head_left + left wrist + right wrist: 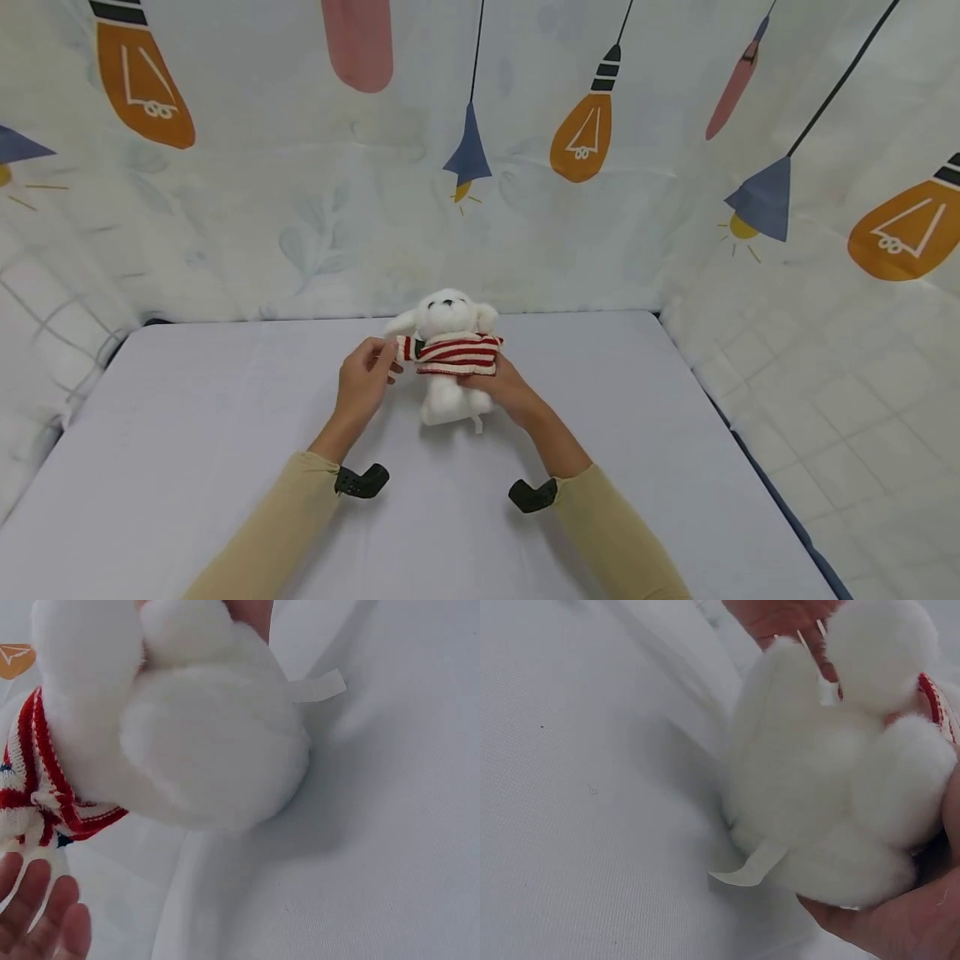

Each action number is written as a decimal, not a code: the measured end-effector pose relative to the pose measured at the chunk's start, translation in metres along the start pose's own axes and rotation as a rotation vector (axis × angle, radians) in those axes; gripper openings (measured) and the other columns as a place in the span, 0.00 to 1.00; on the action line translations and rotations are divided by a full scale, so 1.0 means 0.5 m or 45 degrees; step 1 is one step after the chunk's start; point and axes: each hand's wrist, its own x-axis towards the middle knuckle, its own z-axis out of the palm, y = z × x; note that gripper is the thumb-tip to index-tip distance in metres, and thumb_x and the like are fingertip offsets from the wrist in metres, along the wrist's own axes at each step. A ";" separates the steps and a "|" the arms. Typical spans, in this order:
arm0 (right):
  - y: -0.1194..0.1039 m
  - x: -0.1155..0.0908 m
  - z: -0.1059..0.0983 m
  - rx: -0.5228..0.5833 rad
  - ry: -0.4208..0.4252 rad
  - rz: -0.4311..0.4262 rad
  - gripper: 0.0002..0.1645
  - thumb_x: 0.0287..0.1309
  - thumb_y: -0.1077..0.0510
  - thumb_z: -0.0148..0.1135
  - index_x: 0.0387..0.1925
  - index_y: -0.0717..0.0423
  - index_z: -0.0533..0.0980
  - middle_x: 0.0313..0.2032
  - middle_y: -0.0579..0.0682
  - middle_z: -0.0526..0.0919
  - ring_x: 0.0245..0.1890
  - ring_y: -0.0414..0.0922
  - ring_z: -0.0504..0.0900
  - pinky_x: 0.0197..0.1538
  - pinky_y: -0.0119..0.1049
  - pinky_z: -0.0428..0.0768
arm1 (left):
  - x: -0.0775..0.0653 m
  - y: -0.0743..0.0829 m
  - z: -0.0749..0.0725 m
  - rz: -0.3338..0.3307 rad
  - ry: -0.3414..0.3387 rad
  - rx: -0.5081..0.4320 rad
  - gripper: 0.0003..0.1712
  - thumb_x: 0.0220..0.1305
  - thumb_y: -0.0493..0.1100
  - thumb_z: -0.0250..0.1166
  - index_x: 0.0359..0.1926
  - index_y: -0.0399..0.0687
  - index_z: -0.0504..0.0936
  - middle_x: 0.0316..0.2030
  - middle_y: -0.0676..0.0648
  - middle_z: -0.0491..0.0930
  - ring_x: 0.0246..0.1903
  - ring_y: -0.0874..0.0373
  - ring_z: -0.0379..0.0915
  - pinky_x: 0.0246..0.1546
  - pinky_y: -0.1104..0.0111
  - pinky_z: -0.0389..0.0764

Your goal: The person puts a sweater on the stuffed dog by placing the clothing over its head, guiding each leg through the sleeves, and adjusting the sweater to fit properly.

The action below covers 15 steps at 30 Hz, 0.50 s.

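Note:
A white plush dog (444,398) with floppy ears is held upright near the back of the table, facing me. It wears a red-and-white striped knit sweater (459,354), bunched around its upper body. On the left, my left hand (363,379) pinches the end of the sweater's sleeve (406,348) between thumb and forefinger. Its other fingers (58,911) show loosely bent in the left wrist view. My right hand (513,392) grips the dog's body from the right side, partly hidden behind the plush. A white fabric tag (754,866) sticks out at the dog's bottom.
A white-covered table (225,400) lies under the hands. Behind it hangs a curtain (420,242) printed with lamps and bulbs, continuing along both sides. Each wrist carries a black camera mount (362,481).

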 end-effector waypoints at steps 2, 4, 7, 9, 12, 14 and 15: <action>-0.001 0.000 0.001 0.008 -0.006 -0.010 0.37 0.53 0.52 0.67 0.63 0.42 0.64 0.58 0.45 0.74 0.58 0.45 0.73 0.61 0.44 0.72 | -0.005 -0.001 -0.001 0.094 0.118 0.042 0.15 0.71 0.51 0.56 0.46 0.46 0.79 0.40 0.45 0.81 0.37 0.61 0.77 0.32 0.76 0.77; -0.002 0.000 0.001 0.011 -0.006 -0.014 0.36 0.53 0.51 0.67 0.63 0.43 0.64 0.58 0.45 0.75 0.57 0.44 0.74 0.60 0.44 0.73 | -0.010 0.000 -0.003 0.189 0.186 0.064 0.10 0.69 0.46 0.59 0.46 0.47 0.80 0.42 0.47 0.81 0.38 0.65 0.75 0.31 0.78 0.75; -0.005 -0.003 0.002 0.002 0.011 -0.007 0.36 0.53 0.51 0.66 0.63 0.44 0.65 0.58 0.46 0.75 0.56 0.44 0.74 0.59 0.43 0.73 | -0.014 0.000 -0.003 0.288 0.205 0.103 0.08 0.67 0.40 0.60 0.45 0.50 0.82 0.44 0.50 0.82 0.37 0.69 0.74 0.29 0.77 0.73; -0.006 -0.003 0.002 -0.002 0.017 0.000 0.36 0.54 0.50 0.66 0.63 0.45 0.65 0.58 0.46 0.75 0.56 0.44 0.74 0.59 0.43 0.73 | -0.014 0.000 -0.004 0.309 0.186 0.136 0.10 0.64 0.37 0.60 0.44 0.52 0.83 0.39 0.49 0.84 0.30 0.68 0.75 0.26 0.75 0.72; -0.005 -0.002 0.003 -0.010 0.019 0.006 0.36 0.54 0.50 0.66 0.64 0.45 0.65 0.58 0.46 0.75 0.56 0.44 0.74 0.60 0.43 0.72 | -0.011 -0.005 -0.006 0.288 0.138 0.187 0.14 0.60 0.34 0.61 0.45 0.54 0.84 0.34 0.47 0.86 0.24 0.66 0.75 0.23 0.73 0.73; -0.003 -0.002 0.003 -0.023 0.021 0.016 0.36 0.54 0.50 0.67 0.64 0.44 0.65 0.58 0.46 0.75 0.57 0.44 0.74 0.60 0.43 0.72 | -0.008 -0.011 -0.008 0.269 0.098 0.210 0.15 0.60 0.35 0.63 0.47 0.52 0.84 0.36 0.45 0.86 0.25 0.66 0.76 0.25 0.74 0.73; -0.003 -0.002 0.003 -0.029 0.023 0.022 0.36 0.54 0.49 0.67 0.64 0.44 0.66 0.59 0.47 0.75 0.58 0.45 0.73 0.61 0.44 0.71 | -0.007 -0.013 -0.008 0.261 0.084 0.215 0.15 0.60 0.37 0.65 0.49 0.52 0.84 0.39 0.46 0.86 0.28 0.67 0.76 0.27 0.75 0.73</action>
